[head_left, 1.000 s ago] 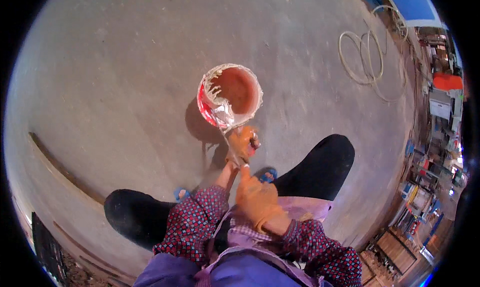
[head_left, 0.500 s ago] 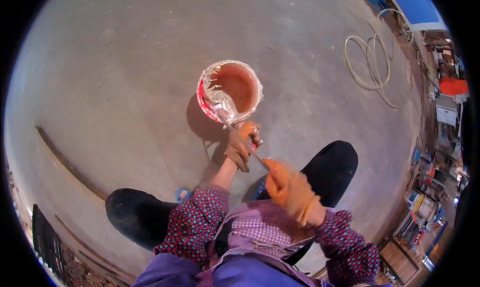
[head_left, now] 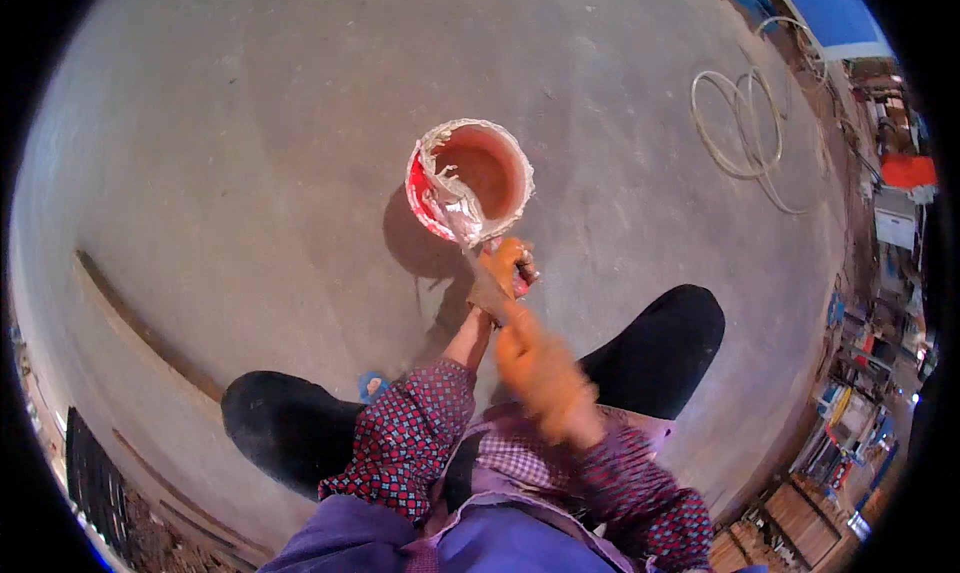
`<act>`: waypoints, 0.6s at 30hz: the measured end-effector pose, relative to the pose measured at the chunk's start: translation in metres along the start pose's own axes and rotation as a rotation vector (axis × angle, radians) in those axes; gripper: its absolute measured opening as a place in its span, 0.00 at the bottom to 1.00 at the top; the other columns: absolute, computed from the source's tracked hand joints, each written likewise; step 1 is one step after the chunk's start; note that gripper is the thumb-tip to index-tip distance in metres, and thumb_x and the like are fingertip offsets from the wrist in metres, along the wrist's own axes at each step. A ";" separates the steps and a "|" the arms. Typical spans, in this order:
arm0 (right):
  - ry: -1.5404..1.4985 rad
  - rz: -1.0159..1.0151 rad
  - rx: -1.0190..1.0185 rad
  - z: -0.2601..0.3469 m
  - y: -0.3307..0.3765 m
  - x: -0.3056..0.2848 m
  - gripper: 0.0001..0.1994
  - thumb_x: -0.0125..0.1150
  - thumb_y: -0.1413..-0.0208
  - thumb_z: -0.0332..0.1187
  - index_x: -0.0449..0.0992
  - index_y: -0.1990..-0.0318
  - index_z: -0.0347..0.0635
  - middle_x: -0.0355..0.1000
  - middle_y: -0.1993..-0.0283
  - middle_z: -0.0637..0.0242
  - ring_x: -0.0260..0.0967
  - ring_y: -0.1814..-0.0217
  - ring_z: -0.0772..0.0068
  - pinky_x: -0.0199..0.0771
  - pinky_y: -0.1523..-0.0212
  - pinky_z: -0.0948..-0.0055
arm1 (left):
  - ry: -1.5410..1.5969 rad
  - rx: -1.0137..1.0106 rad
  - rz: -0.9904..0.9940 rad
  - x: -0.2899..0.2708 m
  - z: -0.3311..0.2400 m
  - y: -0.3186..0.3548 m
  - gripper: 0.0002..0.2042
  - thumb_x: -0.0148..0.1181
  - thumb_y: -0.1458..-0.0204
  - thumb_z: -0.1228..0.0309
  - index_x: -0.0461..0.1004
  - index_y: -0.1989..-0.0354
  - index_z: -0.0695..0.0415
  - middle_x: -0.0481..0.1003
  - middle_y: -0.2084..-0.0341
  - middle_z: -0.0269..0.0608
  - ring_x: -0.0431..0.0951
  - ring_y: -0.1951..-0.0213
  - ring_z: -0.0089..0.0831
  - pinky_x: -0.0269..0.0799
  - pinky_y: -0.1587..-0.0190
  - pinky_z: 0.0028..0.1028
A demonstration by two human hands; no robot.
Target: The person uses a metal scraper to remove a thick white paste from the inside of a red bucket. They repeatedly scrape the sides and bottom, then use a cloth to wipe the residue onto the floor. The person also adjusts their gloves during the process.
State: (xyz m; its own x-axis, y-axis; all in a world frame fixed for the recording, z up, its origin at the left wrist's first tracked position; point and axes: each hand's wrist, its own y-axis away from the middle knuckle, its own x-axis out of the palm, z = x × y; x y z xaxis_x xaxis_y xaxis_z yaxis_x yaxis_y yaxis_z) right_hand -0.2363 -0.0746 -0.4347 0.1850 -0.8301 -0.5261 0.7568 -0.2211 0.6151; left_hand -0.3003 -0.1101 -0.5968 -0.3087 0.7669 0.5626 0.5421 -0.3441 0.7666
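Note:
A red bucket (head_left: 424, 195) is tipped with its mouth facing me, its rim and wall smeared with whitish paste (head_left: 460, 209). At the near rim my left hand (head_left: 504, 269), in a stained orange glove, has its fingers curled and holds the bucket; a reddish bit shows under the fingers, mostly hidden. My right hand (head_left: 540, 365), also in an orange glove and blurred by motion, is closed on a long stick-like tool (head_left: 478, 278). The tool runs over my left wrist to the paste inside the rim; its far end is covered by the paste.
Grey concrete floor (head_left: 300, 173) surrounds the bucket. My dark-clad knees (head_left: 655, 351) flank my arms. A pale hose (head_left: 700, 123) lies coiled at the right, near shelves and clutter (head_left: 850, 413) along the wall. A long narrow strip (head_left: 140, 323) lies at the left.
My right hand has slid forward and left along the tool's line, nearer my left hand. The bucket and left hand appear slightly farther right, along with the whole view.

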 end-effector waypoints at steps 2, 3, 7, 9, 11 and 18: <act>0.047 0.054 -0.022 0.016 -0.013 -0.051 0.16 0.52 0.47 0.34 0.70 0.50 0.44 0.71 0.72 0.48 0.70 0.71 0.44 0.68 0.72 0.59 | 0.041 0.011 0.103 -0.009 0.000 -0.006 0.09 0.55 0.52 0.68 0.71 0.67 0.61 0.64 0.82 0.32 0.66 0.80 0.23 0.66 0.76 0.24; 0.157 0.067 -0.112 0.021 -0.005 -0.059 0.16 0.52 0.47 0.34 0.70 0.50 0.44 0.71 0.72 0.48 0.70 0.71 0.44 0.68 0.72 0.59 | 0.035 -0.020 0.079 -0.024 0.003 -0.018 0.08 0.55 0.52 0.69 0.70 0.67 0.60 0.65 0.82 0.32 0.66 0.80 0.22 0.67 0.75 0.23; 0.422 0.101 -0.182 0.011 0.043 -0.072 0.16 0.50 0.47 0.34 0.68 0.51 0.44 0.72 0.71 0.47 0.71 0.68 0.44 0.69 0.68 0.53 | -0.108 0.011 0.054 0.001 -0.015 0.007 0.04 0.55 0.52 0.72 0.67 0.72 0.57 0.66 0.80 0.33 0.66 0.79 0.21 0.65 0.76 0.22; 0.489 0.105 -0.213 0.016 0.044 -0.066 0.15 0.49 0.47 0.34 0.68 0.52 0.41 0.73 0.69 0.47 0.72 0.66 0.45 0.70 0.66 0.50 | 0.039 0.002 0.016 0.001 -0.004 0.007 0.04 0.55 0.53 0.72 0.67 0.72 0.56 0.66 0.79 0.33 0.66 0.79 0.22 0.65 0.77 0.23; 0.529 0.136 -0.192 0.025 0.022 -0.047 0.14 0.50 0.48 0.33 0.68 0.54 0.40 0.73 0.69 0.48 0.73 0.66 0.46 0.71 0.66 0.51 | 0.180 0.020 0.013 0.002 -0.001 0.003 0.05 0.56 0.54 0.72 0.66 0.73 0.57 0.66 0.81 0.34 0.66 0.81 0.23 0.64 0.79 0.23; 0.562 0.147 -0.037 0.062 0.012 0.019 0.13 0.50 0.49 0.32 0.67 0.56 0.37 0.74 0.65 0.49 0.75 0.66 0.48 0.72 0.69 0.52 | 0.091 0.151 -0.116 0.006 0.007 0.010 0.06 0.56 0.56 0.71 0.67 0.75 0.59 0.67 0.84 0.37 0.66 0.84 0.27 0.60 0.82 0.25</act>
State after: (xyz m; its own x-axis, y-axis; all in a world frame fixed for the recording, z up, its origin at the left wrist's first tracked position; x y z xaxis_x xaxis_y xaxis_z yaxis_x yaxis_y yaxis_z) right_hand -0.2627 -0.1248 -0.4004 0.5865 -0.4497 -0.6736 0.7173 -0.0978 0.6898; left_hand -0.2912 -0.1049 -0.5884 -0.4417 0.7420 0.5043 0.6074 -0.1663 0.7768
